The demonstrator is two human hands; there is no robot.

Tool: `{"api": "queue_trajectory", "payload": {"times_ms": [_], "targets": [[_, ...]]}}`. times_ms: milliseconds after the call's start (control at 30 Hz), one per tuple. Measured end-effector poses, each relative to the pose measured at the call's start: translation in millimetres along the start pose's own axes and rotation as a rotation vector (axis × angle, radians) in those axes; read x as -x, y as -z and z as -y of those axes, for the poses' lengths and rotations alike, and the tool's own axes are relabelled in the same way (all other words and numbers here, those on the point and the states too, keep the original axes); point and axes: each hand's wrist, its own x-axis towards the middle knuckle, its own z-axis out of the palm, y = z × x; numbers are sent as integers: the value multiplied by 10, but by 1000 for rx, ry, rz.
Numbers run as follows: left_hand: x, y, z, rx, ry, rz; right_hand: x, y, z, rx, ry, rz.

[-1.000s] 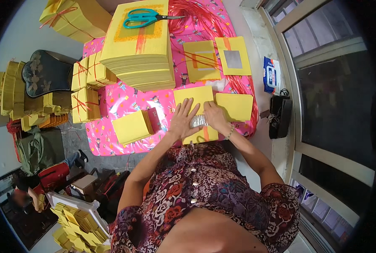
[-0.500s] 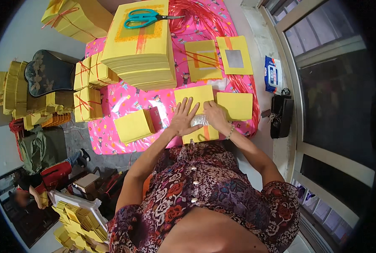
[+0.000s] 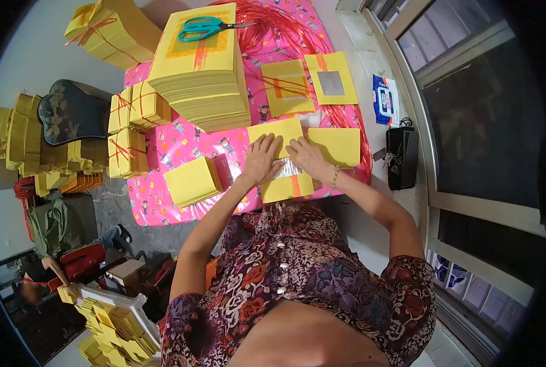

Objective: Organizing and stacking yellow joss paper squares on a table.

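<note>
Paper [image 3: 285, 189], yellow with silver patch [image 3: 290, 168], lies at near edge of pink table [image 3: 190, 147], likely for easy reach; left hand [image 3: 263, 159] rests flat, clamped on nothing, seemingly steadying it; right hand [image 3: 308, 158] curls onto paper, cannot tell whether pinching; blue-white packet [image 3: 385, 101] right of table, contents hidden.

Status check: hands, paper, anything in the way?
Left hand and right hand palm-down on yellow paper. Silver patch partly visible. Teal scissors well aside, atop tall yellow stack.
</note>
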Motion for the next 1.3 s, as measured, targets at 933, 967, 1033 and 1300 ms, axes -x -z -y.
{"api": "queue_trajectory", "payload": {"times_ms": [933, 967, 1033, 1300], "targets": [[65, 176, -758, 110, -302, -374, 936, 623, -651, -1343, -983, -292], [113, 119, -753, 112, -303, -373, 1069, 537, -740, -1342, -986, -292], [189, 8, -733, 132, -231, -281, 1302, 319, -888, -1071, -1015, -205], [273, -138, -722, 125, -229, -70, 1336, -101, -908, -1216, -1181, -311]]}}
